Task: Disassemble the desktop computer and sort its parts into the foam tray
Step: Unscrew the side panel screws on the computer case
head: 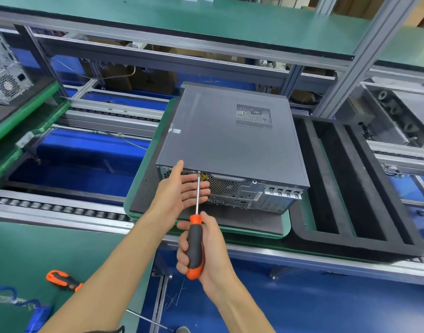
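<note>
Step 1, case-screw removal: right hand grips screwdriver, tip on rear screw of desktop computer; left hand open, steadying shaft; next needs straight, firm turning.

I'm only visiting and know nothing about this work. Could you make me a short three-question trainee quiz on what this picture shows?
1. True or false: the side panel of the desktop computer is already off.
2. Which hand grips the screwdriver? A) left hand B) right hand C) both
3. Fill in: the foam tray lies to the ____ of the computer.

Key
1. False: the case is closed, its panel on top.
2. B. The left hand is open, its fingers straight beside the shaft, at the rear panel where the tip meets a screw.
3. Right. Its long slots hold no parts.
</note>
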Demonstrator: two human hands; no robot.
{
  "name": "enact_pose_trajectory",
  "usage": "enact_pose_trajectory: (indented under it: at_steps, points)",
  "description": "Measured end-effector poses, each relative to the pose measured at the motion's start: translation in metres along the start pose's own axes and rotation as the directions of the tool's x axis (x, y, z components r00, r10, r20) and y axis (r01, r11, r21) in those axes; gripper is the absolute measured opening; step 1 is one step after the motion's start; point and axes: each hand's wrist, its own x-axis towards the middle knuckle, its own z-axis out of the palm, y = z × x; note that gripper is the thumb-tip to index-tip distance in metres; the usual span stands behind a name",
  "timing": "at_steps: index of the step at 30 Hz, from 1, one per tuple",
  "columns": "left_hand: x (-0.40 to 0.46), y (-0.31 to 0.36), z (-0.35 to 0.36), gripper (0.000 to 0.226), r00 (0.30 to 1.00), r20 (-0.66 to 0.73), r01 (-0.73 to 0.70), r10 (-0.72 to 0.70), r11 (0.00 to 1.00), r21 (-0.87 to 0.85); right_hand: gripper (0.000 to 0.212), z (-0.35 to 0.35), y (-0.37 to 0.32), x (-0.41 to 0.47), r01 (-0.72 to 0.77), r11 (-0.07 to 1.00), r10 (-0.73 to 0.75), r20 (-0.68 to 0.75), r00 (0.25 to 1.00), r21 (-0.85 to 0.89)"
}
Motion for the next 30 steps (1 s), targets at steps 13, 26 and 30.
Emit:
enact_pose_trajectory:
  at_steps: [13,26,30]
  points:
    - [0.024,-0.008,-0.018,0.062,0.997,-0.05,-0.044,0.059,0.964,0.264,0.029,0.006,0.015,0.0,0.005,0.927,-0.073,0.166,0.983,0.376]
    - [0.023,-0.01,-0.018,0.057,0.988,-0.086,-0.103,0.131,0.957,0.273,0.043,-0.001,0.0,-0.003,0.004,0.982,-0.02,0.079,0.997,0.191]
    - [0.024,-0.011,-0.014,0.058,0.983,-0.088,-0.128,0.162,0.943,0.307,0.039,0.006,0.005,-0.001,-0.04,0.901,-0.052,0.201,0.978,0.432]
